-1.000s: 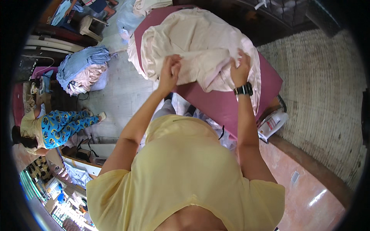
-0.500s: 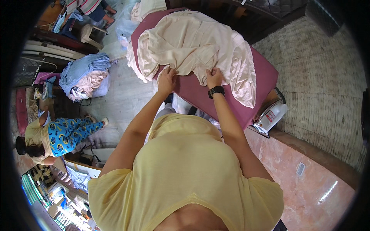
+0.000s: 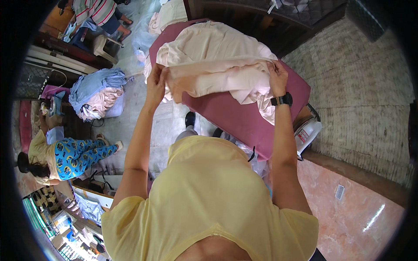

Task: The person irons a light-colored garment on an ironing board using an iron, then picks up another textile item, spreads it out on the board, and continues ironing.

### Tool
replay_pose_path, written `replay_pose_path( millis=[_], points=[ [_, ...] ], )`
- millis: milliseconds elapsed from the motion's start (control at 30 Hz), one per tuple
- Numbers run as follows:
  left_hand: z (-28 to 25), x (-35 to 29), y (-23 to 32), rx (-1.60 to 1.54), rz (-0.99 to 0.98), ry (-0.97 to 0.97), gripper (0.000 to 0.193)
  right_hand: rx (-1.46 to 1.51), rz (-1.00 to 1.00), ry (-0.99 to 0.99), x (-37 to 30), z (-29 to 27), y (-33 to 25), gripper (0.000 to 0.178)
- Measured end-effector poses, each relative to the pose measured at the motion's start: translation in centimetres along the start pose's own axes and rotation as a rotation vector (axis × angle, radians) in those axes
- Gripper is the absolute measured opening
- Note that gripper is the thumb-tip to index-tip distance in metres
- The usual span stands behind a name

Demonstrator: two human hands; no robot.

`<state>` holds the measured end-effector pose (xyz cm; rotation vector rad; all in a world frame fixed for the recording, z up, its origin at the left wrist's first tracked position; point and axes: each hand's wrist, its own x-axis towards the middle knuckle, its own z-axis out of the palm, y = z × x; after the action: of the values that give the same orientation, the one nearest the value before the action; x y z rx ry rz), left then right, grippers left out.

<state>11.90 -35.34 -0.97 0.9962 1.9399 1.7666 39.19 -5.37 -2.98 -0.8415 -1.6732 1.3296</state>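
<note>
A cream-coloured cloth (image 3: 217, 41), perhaps a garment, lies spread over a padded maroon table (image 3: 213, 108). My left hand (image 3: 157, 82) pinches its near edge at the table's left side. At the right, my right hand (image 3: 278, 77), with a black watch on the wrist, grips the same edge. Between them a straight, folded band of the cloth is drawn taut and raised a little. Below it, the rest of the cloth hangs in loose folds on the maroon cover, some of it falling toward the right front.
A white plastic container (image 3: 308, 132) with a red label stands by the table's right corner. Blue and pink clothes (image 3: 98, 91) form a pile at the left. One person in patterned blue trousers (image 3: 80, 156) stands left; another in a striped shirt (image 3: 93, 12) is far left.
Both hands have moved apart and away from me, lifting the cloth's near edge and pulling it straight. The bunched folds between them have opened out.
</note>
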Motion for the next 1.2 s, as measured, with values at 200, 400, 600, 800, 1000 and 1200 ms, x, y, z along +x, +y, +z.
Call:
replay_pose_path(
  millis=[200,400,600,800,1000,1200],
  points=[
    [-1.0,-1.2,4.4,0.181,-0.062,-0.160,0.012,0.075,-0.194,-0.175,-0.6,-0.7,-6.6,0.014],
    [-6.7,-2.9,5.5,0.736,0.165,-0.026,0.012,-0.916,-0.108,-0.479,-2.5,-6.4,-5.9,0.014],
    [-8.2,-5.7,3.6,0.769,0.190,-0.188,0.015,-1.114,-0.059,0.138,-1.7,-10.6,-1.0,0.020],
    [-10.7,-7.4,-1.5,0.807,0.065,0.099,0.031,-1.013,0.000,0.328,-1.5,-13.1,1.6,0.021],
    [-10.9,-7.8,-0.9,0.135,-0.446,0.138,0.030,0.255,0.491,0.096,-0.8,-14.8,1.1,0.039],
    [-14.9,-4.3,9.0,-0.303,-0.200,0.150,0.035,0.236,0.199,-0.133,3.6,-18.4,-11.4,0.039]
  ],
)
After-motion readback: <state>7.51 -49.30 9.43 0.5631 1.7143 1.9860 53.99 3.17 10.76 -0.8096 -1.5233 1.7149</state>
